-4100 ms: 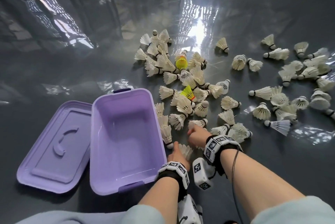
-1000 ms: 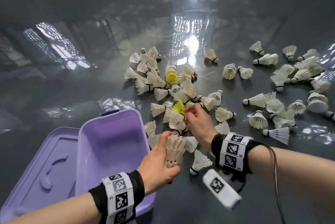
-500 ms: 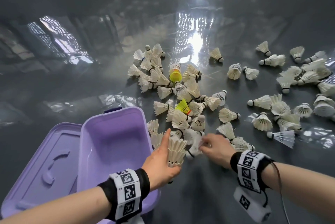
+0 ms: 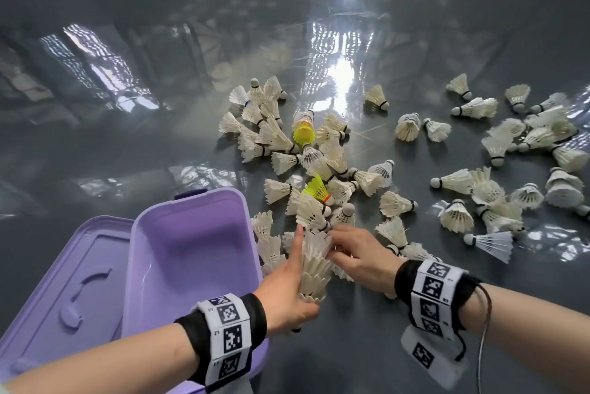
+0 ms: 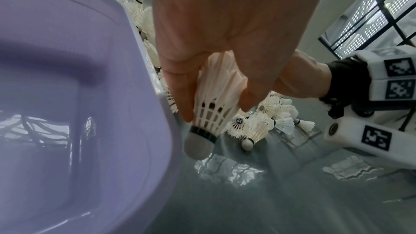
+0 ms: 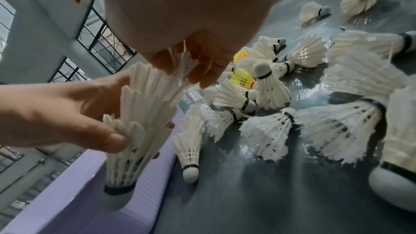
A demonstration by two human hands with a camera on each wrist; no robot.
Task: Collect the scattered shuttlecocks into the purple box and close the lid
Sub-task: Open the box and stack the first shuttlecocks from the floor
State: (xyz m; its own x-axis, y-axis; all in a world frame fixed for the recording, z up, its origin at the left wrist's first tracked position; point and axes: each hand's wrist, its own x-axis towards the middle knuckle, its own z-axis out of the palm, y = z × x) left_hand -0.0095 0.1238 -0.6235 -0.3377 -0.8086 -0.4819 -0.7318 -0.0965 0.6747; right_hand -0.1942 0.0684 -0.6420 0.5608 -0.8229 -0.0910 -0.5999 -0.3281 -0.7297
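Observation:
My left hand (image 4: 295, 285) grips a nested stack of white shuttlecocks (image 4: 314, 267) just right of the open purple box (image 4: 191, 205), cork end down (image 5: 199, 146). The same stack (image 6: 137, 118) shows in the right wrist view. My right hand (image 4: 357, 258) pinches the feathers of a white shuttlecock (image 6: 183, 65) at the top of that stack. Many white shuttlecocks (image 4: 396, 203) and two yellow ones (image 4: 316, 186) lie scattered on the floor beyond. The box holds nothing that I can see.
The purple lid (image 4: 67, 285) lies flat against the box's left side. The floor (image 4: 127, 144) is dark grey and glossy with window reflections. More shuttlecocks (image 4: 523, 135) spread to the far right.
My right hand has moved left from the floor pile to the top of the stack in my left hand, bringing a shuttlecock. The left hand stays beside the box, with the stack in it.

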